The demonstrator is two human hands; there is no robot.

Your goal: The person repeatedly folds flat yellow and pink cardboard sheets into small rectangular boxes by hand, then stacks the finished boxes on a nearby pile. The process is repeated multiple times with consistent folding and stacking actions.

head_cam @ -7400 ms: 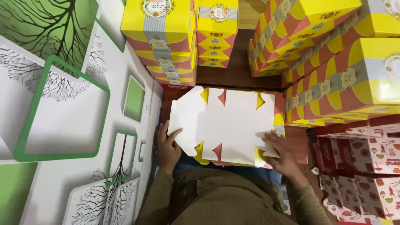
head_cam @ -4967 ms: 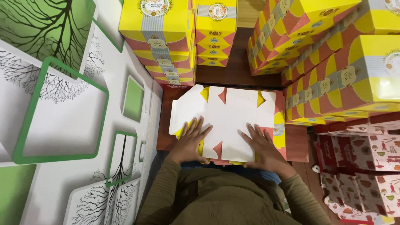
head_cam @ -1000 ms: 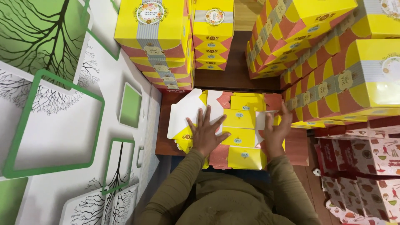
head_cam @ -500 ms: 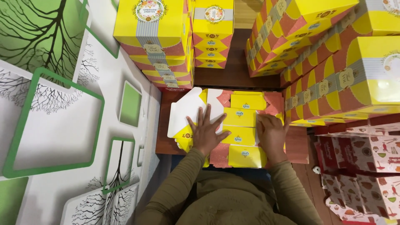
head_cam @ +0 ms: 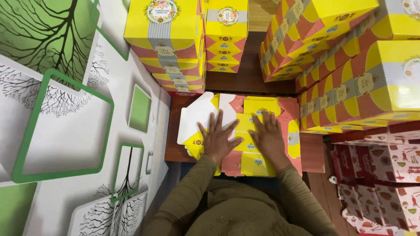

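Note:
A flat, unfolded yellow and pink cardboard box blank (head_cam: 258,109) lies on a small brown wooden table (head_cam: 313,155) in front of me, with white flaps (head_cam: 197,116) sticking out at its left. My left hand (head_cam: 217,140) presses palm down on its left half, fingers spread. My right hand (head_cam: 269,136) lies flat on the middle of the blank, right beside the left hand. Neither hand grips anything.
Stacks of finished yellow and pink boxes stand behind the table (head_cam: 175,43), (head_cam: 225,35) and to the right (head_cam: 350,57). A wall with green frames and tree prints (head_cam: 65,109) is at the left. Pink patterned boxes (head_cam: 376,183) pile at the lower right.
The blank showed its white inner side earlier; now its printed yellow side is up. Within the last second my right hand came down from the right edge onto the middle.

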